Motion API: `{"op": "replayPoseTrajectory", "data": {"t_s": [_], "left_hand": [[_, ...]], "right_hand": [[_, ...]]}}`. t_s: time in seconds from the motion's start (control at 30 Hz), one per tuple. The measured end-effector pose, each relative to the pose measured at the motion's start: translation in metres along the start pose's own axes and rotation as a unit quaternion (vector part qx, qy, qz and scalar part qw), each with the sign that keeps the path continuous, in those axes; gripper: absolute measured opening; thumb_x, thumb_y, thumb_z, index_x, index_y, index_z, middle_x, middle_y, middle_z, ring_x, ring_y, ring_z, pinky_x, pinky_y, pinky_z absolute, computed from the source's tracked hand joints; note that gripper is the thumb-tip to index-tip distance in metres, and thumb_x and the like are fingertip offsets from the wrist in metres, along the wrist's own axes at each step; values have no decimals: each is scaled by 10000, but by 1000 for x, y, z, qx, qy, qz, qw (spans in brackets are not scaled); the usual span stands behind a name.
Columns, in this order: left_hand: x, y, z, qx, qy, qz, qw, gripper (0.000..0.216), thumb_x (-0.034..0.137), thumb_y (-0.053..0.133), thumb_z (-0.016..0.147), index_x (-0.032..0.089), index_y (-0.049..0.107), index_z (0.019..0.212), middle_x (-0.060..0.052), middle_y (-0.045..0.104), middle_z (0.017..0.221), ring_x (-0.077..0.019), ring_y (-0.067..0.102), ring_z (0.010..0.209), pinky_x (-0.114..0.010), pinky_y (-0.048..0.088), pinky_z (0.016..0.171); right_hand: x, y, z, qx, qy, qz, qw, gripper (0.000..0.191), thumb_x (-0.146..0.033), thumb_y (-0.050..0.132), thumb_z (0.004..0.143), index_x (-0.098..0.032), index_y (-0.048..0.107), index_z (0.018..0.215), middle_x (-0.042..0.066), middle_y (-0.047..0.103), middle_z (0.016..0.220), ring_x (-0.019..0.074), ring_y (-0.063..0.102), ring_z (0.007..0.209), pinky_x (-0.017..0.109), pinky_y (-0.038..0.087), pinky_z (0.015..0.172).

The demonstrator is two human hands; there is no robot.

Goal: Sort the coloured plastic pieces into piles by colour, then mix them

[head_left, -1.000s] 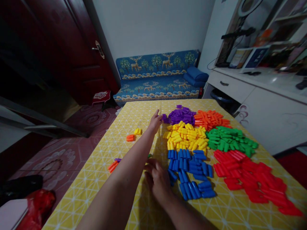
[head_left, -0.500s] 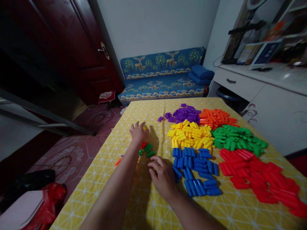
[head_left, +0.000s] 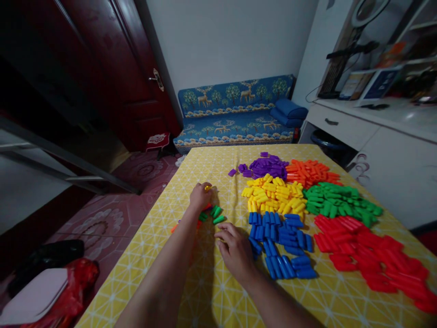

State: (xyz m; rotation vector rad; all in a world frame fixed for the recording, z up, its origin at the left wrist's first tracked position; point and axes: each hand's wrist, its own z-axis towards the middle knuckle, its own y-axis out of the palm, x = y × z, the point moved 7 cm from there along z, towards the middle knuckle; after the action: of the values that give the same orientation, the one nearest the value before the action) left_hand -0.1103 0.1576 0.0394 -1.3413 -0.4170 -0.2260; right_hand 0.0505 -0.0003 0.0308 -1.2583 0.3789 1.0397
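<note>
My left hand [head_left: 200, 197] reaches over the far-left part of the table, its fingers curled round a small yellow plastic piece [head_left: 207, 187] that shows at the fingertips. Just below that hand lie a few loose green pieces [head_left: 216, 211], with bits of red and orange partly hidden behind my left wrist and forearm. My right hand [head_left: 235, 250] rests on the tablecloth beside the pile of blue pieces [head_left: 269, 230]. Its fingers are loosely bent and apart, with nothing seen in them.
Sorted piles cover the table's right side: purple [head_left: 268, 167], orange [head_left: 310, 173], yellow [head_left: 275, 195], green [head_left: 341, 200] and red [head_left: 372, 255]. A yellow patterned cloth [head_left: 164, 264] covers the table. Beyond stands a blue sofa [head_left: 232, 123]; a white cabinet [head_left: 382, 150] is at the right.
My left hand's fingers, spread over the yellow piece before, have curled in round it. My right hand stays beside the blue pieces. The whole view has shifted slightly.
</note>
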Motion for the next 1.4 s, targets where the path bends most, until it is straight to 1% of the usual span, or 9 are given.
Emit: {"op": "replayPoseTrajectory", "data": {"t_s": [0.1,0.2,0.33,0.47,0.7,0.9,1.0,1.13,1.4], "left_hand": [[8,-12,-1,26,5,-53,998,311,407,573,889,223,698,1105,-100,664,1019,-203,647,873,-286,486,754],[26,-17,-8,42,-1,-291,956,345,430,524,919,185,683,1101,-79,694,907,-145,639,722,-236,487,650],[68,24,-27,-134,-89,-571,805,365,403,549,916,131,641,1141,-75,706,803,-100,617,549,-212,502,554],[108,55,-34,-214,-125,-601,760,298,229,649,855,81,661,1114,-86,713,815,-119,669,629,-259,564,686],[148,27,-25,-194,66,-516,832,365,197,687,783,149,702,1145,-118,720,1128,-265,645,1104,-411,478,997],[62,-25,-46,-46,82,-91,991,493,149,645,733,222,677,1219,-109,615,1325,-313,518,1264,-444,371,1090],[17,-23,-56,-74,28,36,996,558,121,621,705,245,652,1248,-111,599,1332,-301,468,1306,-422,354,1092],[2,-8,-64,-79,37,49,995,503,104,570,708,287,686,1162,-87,619,1266,-273,546,1176,-403,410,1016],[13,-20,-68,69,-35,-203,976,304,219,517,821,165,686,1068,-112,660,1037,-212,630,948,-328,502,852]], "right_hand": [[0,-1,0,1,0,-2,1000,253,-37,565,818,-216,688,947,49,653,1142,207,617,1078,341,492,901],[0,-1,0,3,4,-15,1000,249,-39,554,817,-218,680,936,50,654,1137,211,628,1040,339,501,874],[2,2,-1,0,16,-18,1000,302,11,522,778,-222,671,901,43,655,1117,207,636,1011,326,505,850],[4,3,-2,-4,12,-17,1000,294,-16,547,779,-204,670,969,68,654,1100,217,630,1022,327,502,861],[2,2,-4,-9,-27,-32,999,317,-65,554,793,-199,679,1051,83,659,1089,218,630,1005,320,510,849],[1,2,-2,-2,-1,-35,999,268,-26,548,790,-212,694,916,68,664,1113,217,641,1008,337,513,862],[-1,2,-1,-4,2,-68,998,248,-33,557,790,-217,688,890,54,669,1085,227,630,989,358,506,848],[-3,-1,0,-1,-9,-50,999,216,-77,578,828,-222,691,941,46,663,1138,221,620,1025,363,490,880],[-1,-2,-1,14,-2,-12,1000,252,-29,539,804,-208,681,910,63,659,1122,226,638,999,364,513,856]]}}
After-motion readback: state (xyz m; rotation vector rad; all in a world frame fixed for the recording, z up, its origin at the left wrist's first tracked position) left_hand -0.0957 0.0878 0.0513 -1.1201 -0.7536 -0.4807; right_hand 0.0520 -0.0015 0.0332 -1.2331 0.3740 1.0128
